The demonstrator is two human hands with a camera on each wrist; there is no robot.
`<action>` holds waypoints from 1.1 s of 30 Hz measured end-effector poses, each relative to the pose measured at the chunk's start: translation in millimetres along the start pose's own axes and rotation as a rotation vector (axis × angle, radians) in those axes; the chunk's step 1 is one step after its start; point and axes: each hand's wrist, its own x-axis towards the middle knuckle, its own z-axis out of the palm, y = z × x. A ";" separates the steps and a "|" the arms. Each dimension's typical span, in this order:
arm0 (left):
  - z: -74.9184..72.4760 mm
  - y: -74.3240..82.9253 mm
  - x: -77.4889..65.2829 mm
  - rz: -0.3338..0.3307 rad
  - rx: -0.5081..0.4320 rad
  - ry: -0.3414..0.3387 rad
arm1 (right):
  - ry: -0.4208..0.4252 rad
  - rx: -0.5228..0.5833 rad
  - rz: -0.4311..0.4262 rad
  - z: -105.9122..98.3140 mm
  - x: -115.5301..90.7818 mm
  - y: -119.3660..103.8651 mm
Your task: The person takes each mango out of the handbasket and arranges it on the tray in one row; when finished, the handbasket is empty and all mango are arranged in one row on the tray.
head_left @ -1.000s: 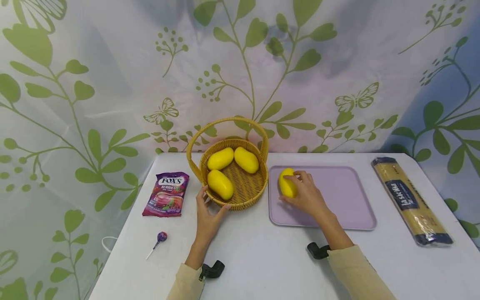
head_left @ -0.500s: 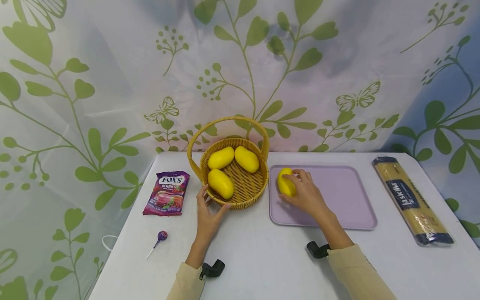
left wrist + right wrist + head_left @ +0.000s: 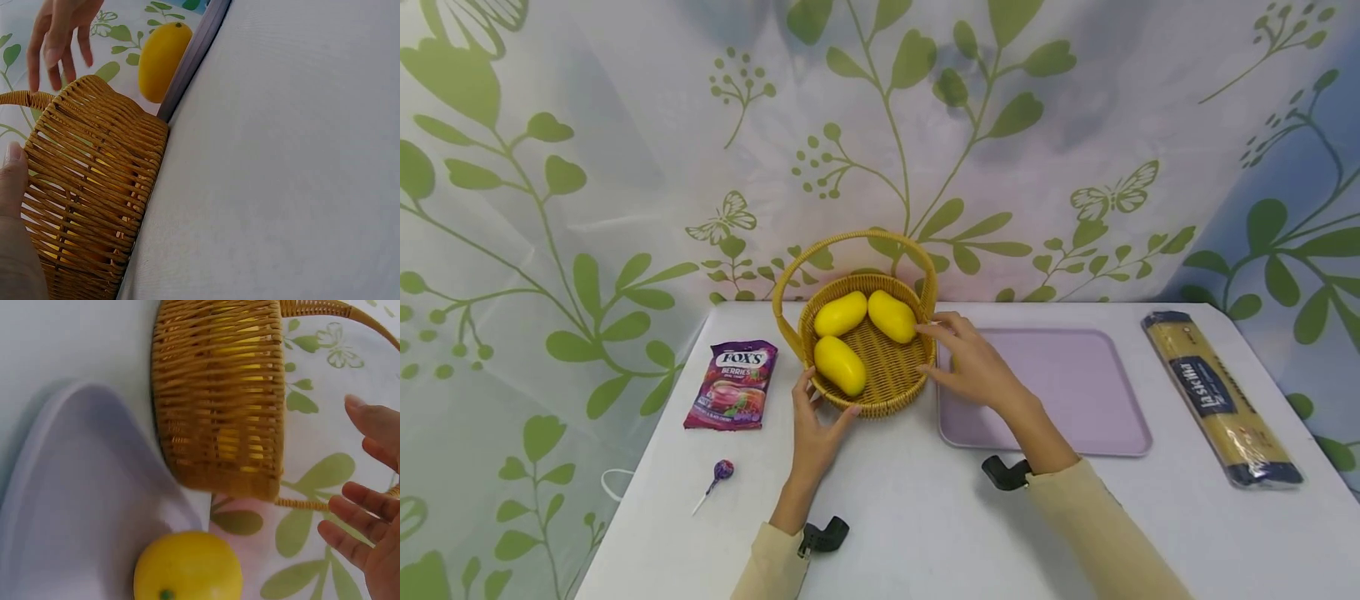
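Note:
A yellow wicker basket [image 3: 891, 367] with a tall hoop handle holds three yellow mangoes [image 3: 840, 367]. My left hand [image 3: 815, 450] holds its front-left side, the thumb [image 3: 12, 181] on the rim in the left wrist view. My right hand [image 3: 977, 371] is at the basket's right rim, fingers spread and nothing between them; whether it touches the rim I cannot tell. Another mango [image 3: 187, 569] lies on the lilac tray [image 3: 1060, 392], right of the basket. In the head view the right hand hides most of that mango.
Left of the basket lie a purple candy bag [image 3: 732, 387] and a wrapped lollipop [image 3: 722, 471]. A long pasta packet [image 3: 1221, 400] lies right of the tray. Behind the white table [image 3: 917, 517] hangs a leaf-patterned backdrop [image 3: 1000, 167].
The right hand has let go of the mango on the tray and moved left to the basket's rim. The left hand stays at the basket.

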 end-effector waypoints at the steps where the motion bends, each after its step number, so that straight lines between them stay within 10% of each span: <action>1: 0.0 -0.1 -0.1 0.000 0.001 -0.001 | -0.015 0.024 -0.003 2.1 4.8 -2.5; 15: -0.2 0.7 -1.2 -0.002 0.005 -0.011 | -0.157 0.149 -0.111 67.0 51.9 -21.3; 33: -0.1 0.0 -1.0 -0.007 -0.006 -0.026 | -0.392 0.108 -0.062 91.3 66.9 -27.0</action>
